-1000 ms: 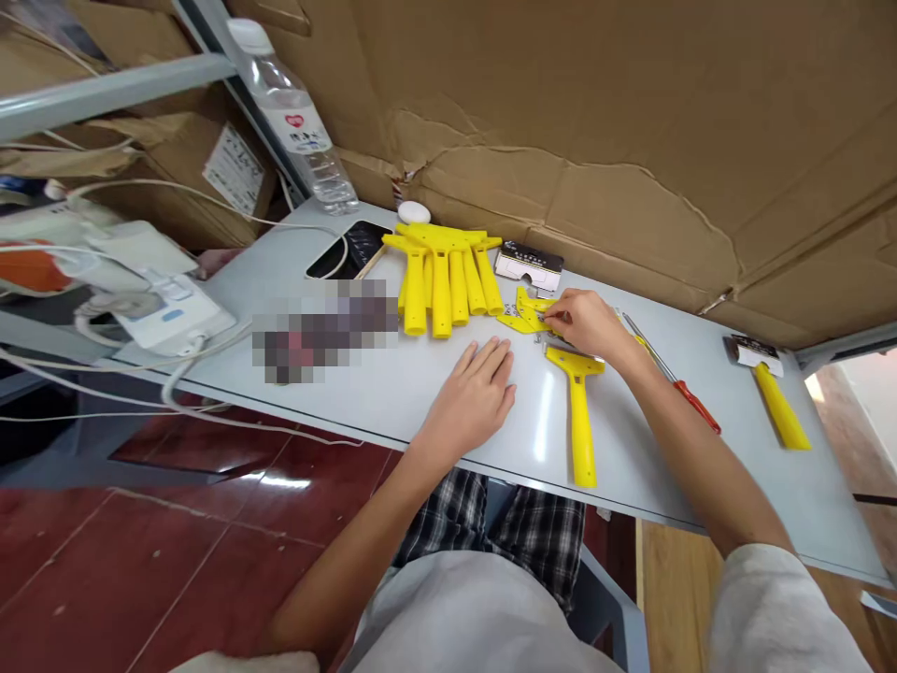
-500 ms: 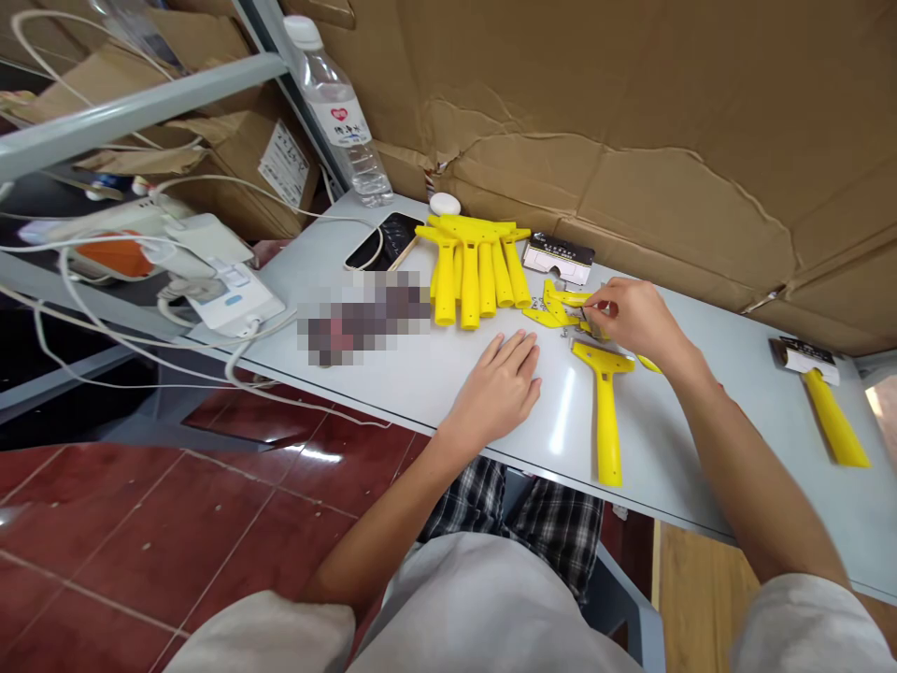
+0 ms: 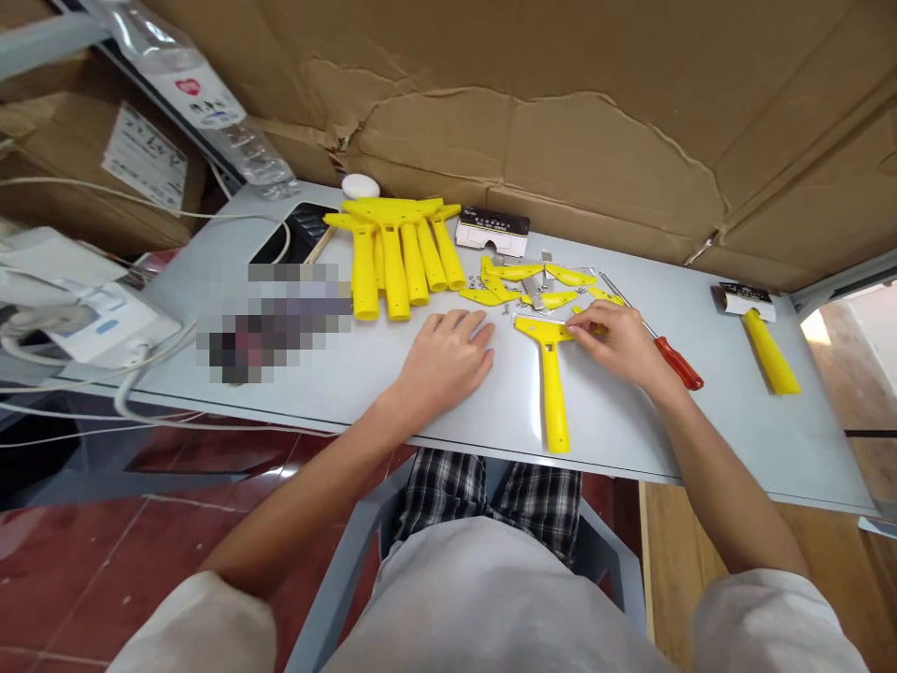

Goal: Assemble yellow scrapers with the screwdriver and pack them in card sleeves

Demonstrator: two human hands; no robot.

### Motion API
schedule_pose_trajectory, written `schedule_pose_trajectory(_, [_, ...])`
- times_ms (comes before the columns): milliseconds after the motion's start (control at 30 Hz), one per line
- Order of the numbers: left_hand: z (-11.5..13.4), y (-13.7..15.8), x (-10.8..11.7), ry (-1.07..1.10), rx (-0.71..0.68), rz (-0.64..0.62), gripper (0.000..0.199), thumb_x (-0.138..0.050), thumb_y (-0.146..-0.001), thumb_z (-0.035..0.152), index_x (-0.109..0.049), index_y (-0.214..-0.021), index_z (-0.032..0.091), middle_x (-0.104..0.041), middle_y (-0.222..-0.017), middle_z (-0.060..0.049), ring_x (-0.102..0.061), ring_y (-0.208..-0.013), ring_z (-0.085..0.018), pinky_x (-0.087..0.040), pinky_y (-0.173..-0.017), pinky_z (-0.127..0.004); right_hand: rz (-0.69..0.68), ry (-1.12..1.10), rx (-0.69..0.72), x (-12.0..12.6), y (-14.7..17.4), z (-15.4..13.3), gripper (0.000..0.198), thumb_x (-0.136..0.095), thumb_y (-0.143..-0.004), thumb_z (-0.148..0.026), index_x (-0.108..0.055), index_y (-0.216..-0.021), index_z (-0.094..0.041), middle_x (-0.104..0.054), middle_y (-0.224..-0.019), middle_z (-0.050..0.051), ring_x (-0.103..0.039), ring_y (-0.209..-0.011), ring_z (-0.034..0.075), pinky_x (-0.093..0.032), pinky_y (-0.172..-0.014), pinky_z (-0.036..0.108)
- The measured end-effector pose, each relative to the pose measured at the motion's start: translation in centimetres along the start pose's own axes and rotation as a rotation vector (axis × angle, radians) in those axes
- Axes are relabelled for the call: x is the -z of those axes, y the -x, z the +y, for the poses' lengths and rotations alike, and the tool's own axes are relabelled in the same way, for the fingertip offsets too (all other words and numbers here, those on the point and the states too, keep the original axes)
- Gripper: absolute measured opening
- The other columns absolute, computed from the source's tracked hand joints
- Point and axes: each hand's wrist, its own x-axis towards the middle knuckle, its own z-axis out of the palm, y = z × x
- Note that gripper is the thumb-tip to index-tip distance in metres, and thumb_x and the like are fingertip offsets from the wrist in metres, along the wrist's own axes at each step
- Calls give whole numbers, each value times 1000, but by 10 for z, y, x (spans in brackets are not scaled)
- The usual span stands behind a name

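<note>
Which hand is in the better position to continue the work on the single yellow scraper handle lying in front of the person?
The right hand. Its fingertips are already at the head of the yellow scraper handle, with the small yellow parts just behind. The left hand lies flat on the table, holding nothing.

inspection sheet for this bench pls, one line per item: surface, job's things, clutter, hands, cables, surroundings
Surface: pale grey table, glossy, parts spread along its back half.
Job's things: yellow scraper handle lying flat, head toward the wall; loose yellow plates and small screws behind it.
Clutter: stack of yellow handles, red-handled screwdriver, finished scraper far right, small black-and-white box, phone, water bottle.
Hands: left hand flat on the table, empty; right hand with fingertips pinched at the scraper handle's head; what the grip holds cannot be told.
Cables: white cables at left, one running toward the phone.
Surroundings: cardboard wall, red floor tiles.
</note>
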Motion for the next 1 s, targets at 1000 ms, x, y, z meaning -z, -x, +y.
schedule_pose_trajectory(1000, [-13, -61, -26, 212, -326, 48, 29, -54, -113, 23, -82, -117, 21, -79, -124, -12, -67, -120, -29, -52, -97, -45, 69, -80, 46, -9, 8, 2, 33, -55, -98, -14, -86, -103, -24, -75, -105, 8, -70, -92, 19, -56, -84, 35])
